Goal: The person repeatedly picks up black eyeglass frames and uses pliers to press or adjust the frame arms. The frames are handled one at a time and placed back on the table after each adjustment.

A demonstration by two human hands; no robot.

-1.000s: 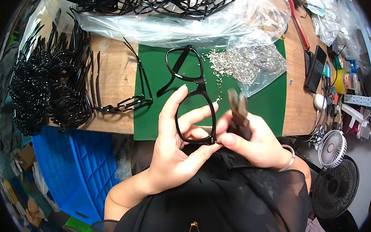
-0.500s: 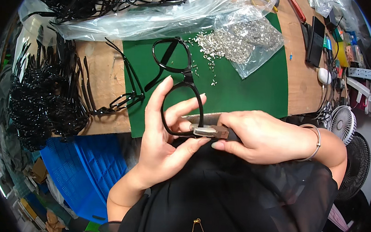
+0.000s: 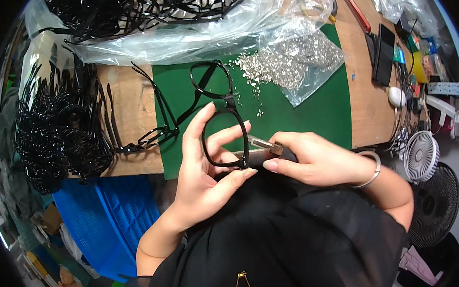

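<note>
My left hand [image 3: 199, 176] is closed on a black eyeglasses frame [image 3: 230, 102], pinching the near lens rim at its corner between thumb and fingers. The far lens rim stretches out over the green mat [image 3: 296, 113]. In my right hand [image 3: 314, 158] is a pair of pliers [image 3: 266, 145] with a pale metal jaw; my fingers hide most of its handles. The jaw sits just right of the near rim, apart from its corner. Another black glasses frame [image 3: 157, 132] lies folded at the mat's left edge.
Small silvery metal pieces [image 3: 254, 69] are heaped on the mat beside a clear plastic bag [image 3: 313, 69] of them. Black frames [image 3: 64, 125] pile up at left, more [image 3: 138, 7] at the back. At right are a phone [image 3: 385, 54] and a small white fan [image 3: 421, 154]. A blue crate [image 3: 105, 220] stands below.
The pliers have come away from the near corner of the glasses frame and moved slightly up. My left hand keeps its grip. The whole view has shifted a little.
</note>
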